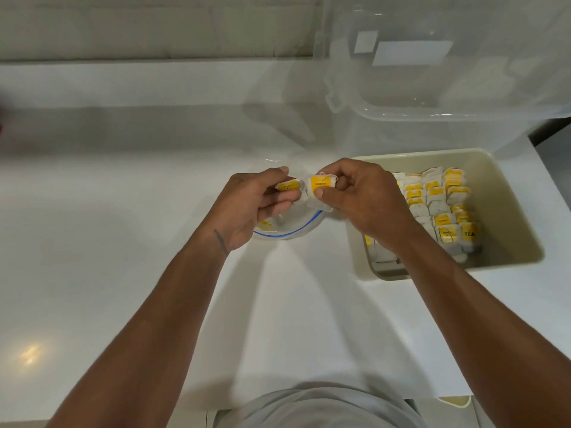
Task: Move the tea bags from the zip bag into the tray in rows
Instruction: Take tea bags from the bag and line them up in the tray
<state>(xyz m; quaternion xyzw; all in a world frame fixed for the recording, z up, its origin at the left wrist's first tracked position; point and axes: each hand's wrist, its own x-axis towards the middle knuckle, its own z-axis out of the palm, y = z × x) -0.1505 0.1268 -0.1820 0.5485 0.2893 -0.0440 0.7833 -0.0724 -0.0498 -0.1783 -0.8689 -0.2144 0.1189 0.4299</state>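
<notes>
Head view, looking down on a white desk [123,242]: two bare hands are held side by side above a clear zip bag [295,222], which is laid open on the desk just left of a beige tray [508,211]. A tea bag [288,185] with a yellow tag is pinched in the curled fingers of the left hand [256,205], while a second tea bag [321,188], its yellow tag turned upward, is gripped between the thumb and fingers of the right hand [367,202]. The two bags are held close together; whether they touch cannot be told. One more yellow tag [265,224] is seen inside the zip bag, partly hidden beneath the left hand. Much of the tray is filled with rows of tea bags [438,208], packed closely with tags showing, and its near-left part is screened by the right forearm. A clear plastic container [432,72] is seen at the far right of the desk, beyond the tray.
</notes>
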